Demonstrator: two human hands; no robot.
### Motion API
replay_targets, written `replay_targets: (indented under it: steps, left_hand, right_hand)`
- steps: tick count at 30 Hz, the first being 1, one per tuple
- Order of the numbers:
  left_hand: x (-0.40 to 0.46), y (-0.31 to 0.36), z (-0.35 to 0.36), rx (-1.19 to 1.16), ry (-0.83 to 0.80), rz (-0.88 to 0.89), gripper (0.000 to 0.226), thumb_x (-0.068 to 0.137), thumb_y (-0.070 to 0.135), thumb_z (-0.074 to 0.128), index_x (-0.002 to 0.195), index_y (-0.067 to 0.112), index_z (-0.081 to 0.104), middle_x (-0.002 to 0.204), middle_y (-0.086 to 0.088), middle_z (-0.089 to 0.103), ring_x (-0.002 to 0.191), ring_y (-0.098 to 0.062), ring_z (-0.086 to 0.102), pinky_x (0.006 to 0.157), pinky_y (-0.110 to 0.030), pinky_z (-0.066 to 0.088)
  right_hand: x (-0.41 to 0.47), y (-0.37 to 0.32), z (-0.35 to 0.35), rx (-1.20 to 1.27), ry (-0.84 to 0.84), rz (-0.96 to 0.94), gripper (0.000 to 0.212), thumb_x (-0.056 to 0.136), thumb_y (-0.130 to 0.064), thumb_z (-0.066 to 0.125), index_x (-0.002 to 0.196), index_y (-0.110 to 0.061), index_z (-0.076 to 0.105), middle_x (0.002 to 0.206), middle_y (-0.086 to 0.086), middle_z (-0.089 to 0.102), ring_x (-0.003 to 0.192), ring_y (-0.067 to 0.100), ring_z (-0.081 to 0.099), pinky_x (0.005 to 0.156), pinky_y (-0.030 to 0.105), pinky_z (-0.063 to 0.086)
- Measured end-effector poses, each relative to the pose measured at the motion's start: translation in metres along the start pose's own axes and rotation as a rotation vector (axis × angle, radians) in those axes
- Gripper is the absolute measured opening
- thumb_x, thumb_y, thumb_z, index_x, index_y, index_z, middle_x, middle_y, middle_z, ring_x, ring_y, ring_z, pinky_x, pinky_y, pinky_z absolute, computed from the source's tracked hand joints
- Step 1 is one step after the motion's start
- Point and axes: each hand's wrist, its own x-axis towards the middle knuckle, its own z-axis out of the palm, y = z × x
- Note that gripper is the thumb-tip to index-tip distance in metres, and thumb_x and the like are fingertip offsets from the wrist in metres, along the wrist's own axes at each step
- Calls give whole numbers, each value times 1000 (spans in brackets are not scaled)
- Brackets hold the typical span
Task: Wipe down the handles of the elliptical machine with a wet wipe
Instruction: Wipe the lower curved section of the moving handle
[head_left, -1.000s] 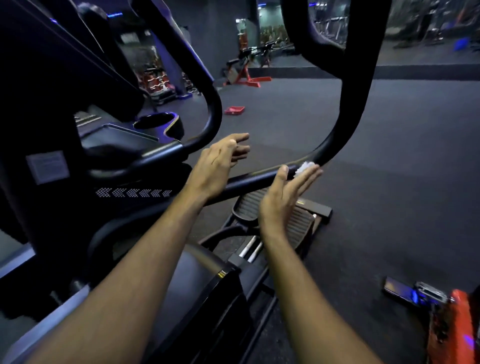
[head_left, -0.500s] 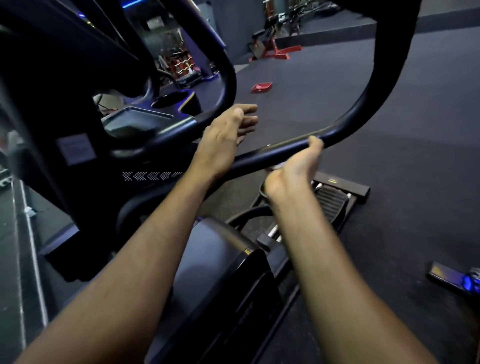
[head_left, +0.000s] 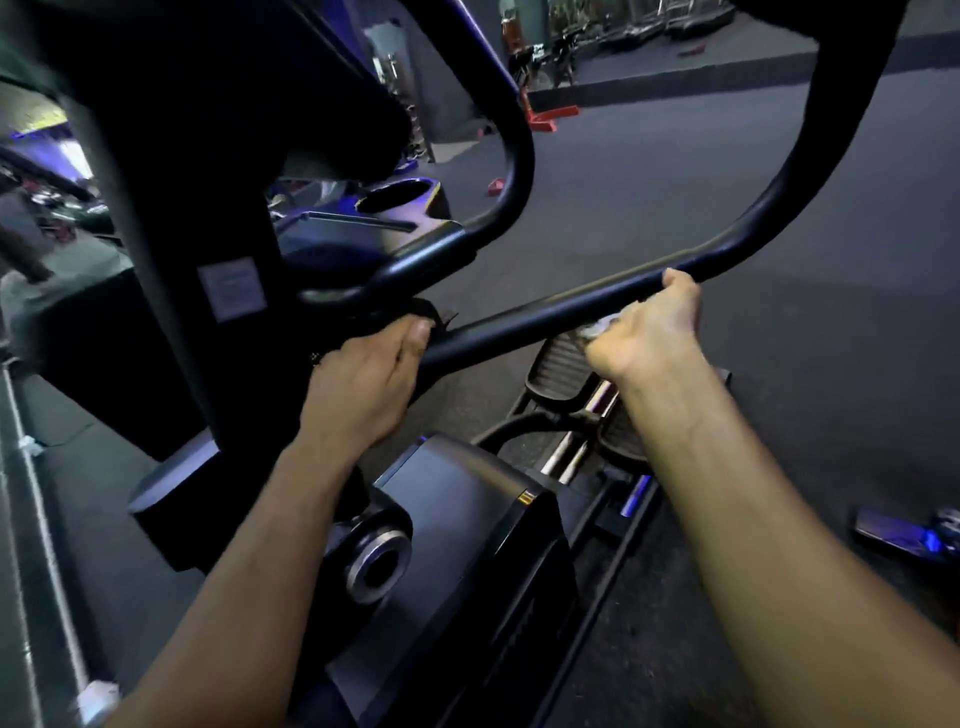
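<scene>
The long black handle (head_left: 545, 312) of the elliptical machine ran as a slanted bar across the middle of the view, then curved upward on the right until the top edge of the frame cut it off. The right hand (head_left: 649, 327) gripped this bar from below, thumb hooked over its top and fingers curled around its underside, so the fingertips were hidden behind the bar. A small pale patch of the wet wipe (head_left: 597, 328) showed between that palm and the bar; most of it was covered by the hand, and its extent could not be made out. The left hand (head_left: 369, 374) held the lower end of the same bar, where it met the dark machine column (head_left: 171, 208); its fingers wrapped away from the camera into shadow, and exactly what they touched was unclear. Just above that hand, a second curved handle (head_left: 514, 156) looped up past a cup holder (head_left: 400, 200). Below the bar lay a ribbed pedal (head_left: 561, 369), partly blocked by the right wrist. To the lower right of the bar, a blue-lit object (head_left: 904, 535) on the floor was cut off by the frame edge and too blurred to identify.
</scene>
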Motion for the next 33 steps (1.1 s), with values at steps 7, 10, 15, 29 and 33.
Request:
replay_targets:
  steps: [7, 10, 15, 29, 33]
  left_hand:
    - [7, -19, 10, -371, 116, 76, 49, 102, 63, 17, 127, 41, 53, 109, 10, 74, 107, -23, 71, 97, -48, 53]
    - [7, -23, 11, -469, 156, 75, 49, 100, 64, 20, 124, 40, 55, 107, 10, 74, 103, -22, 73, 96, -49, 53]
    - [6, -22, 14, -394, 141, 88, 47, 100, 61, 14, 121, 41, 50, 109, 7, 75, 104, -31, 70, 90, -51, 53]
    - [6, -26, 14, -444, 119, 183, 45, 104, 54, 16, 122, 38, 53, 108, 10, 75, 105, -30, 69, 87, -48, 53]
    - [3, -26, 11, -591, 160, 177, 54, 101, 60, 11, 122, 40, 56, 103, 18, 74, 104, -21, 70, 86, -42, 52]
  right_hand:
    - [-17, 80, 3, 77, -199, 45, 71, 100, -63, 20, 126, -9, 58, 109, 18, 67, 91, 31, 65, 75, 34, 53]
    - [-33, 114, 9, 104, -251, 58, 74, 99, -66, 18, 106, -7, 62, 90, 17, 70, 88, 29, 65, 94, 39, 46]
    - [-35, 121, 7, 56, -238, -21, 74, 100, -66, 22, 131, -9, 57, 129, 17, 64, 120, 34, 60, 85, 40, 51]
    - [-4, 130, 16, -697, 217, -881, 76, 105, -38, 43, 160, -3, 5, 168, 18, -10, 157, 26, 1, 125, 35, 12]
    - [-24, 194, -5, -1013, 63, -1081, 78, 102, -50, 32, 161, -6, 6, 168, 10, -17, 155, 20, -18, 127, 39, -4]
